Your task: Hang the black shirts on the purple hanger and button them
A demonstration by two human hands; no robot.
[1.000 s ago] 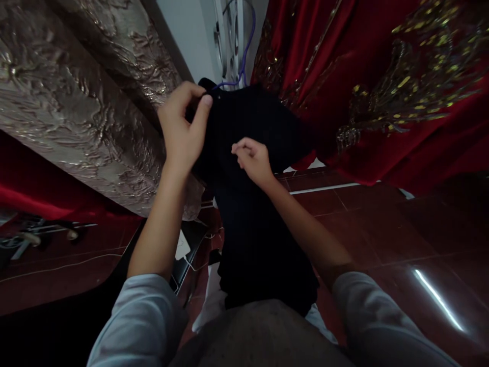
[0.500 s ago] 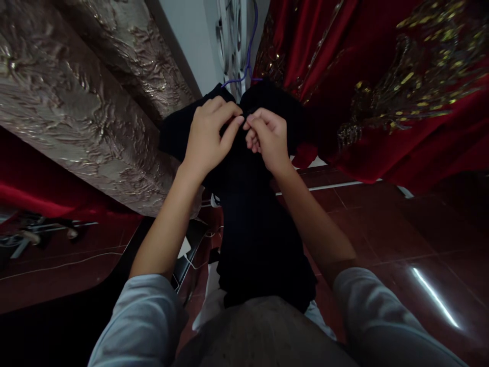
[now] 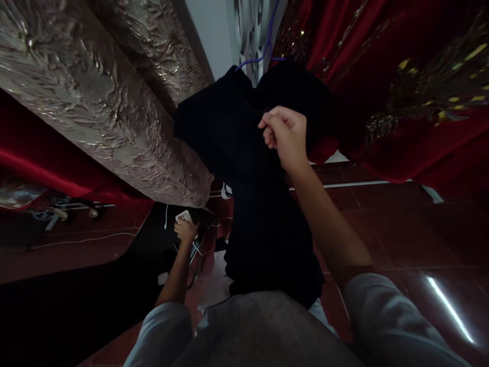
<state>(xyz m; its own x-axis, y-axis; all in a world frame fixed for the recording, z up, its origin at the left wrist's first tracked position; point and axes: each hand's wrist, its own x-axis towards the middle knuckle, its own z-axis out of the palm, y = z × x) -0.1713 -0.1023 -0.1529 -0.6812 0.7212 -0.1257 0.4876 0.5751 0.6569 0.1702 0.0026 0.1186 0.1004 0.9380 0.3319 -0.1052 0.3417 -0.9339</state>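
A black garment (image 3: pixel 263 214) hangs in front of me on a purple hanger (image 3: pixel 263 58). At its front, just below the neck opening, my right hand (image 3: pixel 288 135) is closed in a pinch. Whatever lies between those fingertips is too small and dark to make out. Low on the left, my left hand (image 3: pixel 186 232) is on a white object with dark dots (image 3: pixel 184 216), its thumb and fingers at opposite sides of it. This white object rests at a dark surface (image 3: pixel 153 239), and the hand partly covers it.
Textured beige-gold fabric (image 3: pixel 114 107) hangs at the left. Red cloth with gold sequins (image 3: pixel 385 122) hangs at the right. White scrollwork metal (image 3: pixel 254 30) stands behind the hanger. Cables, including a white cable (image 3: pixel 166 216), lie about the dark surface. Below are red floor tiles (image 3: pixel 382 224).
My left hand has left the garment's front and moved down and left to the white object. My right hand keeps its pinch at the garment. The whole view has shifted slightly.
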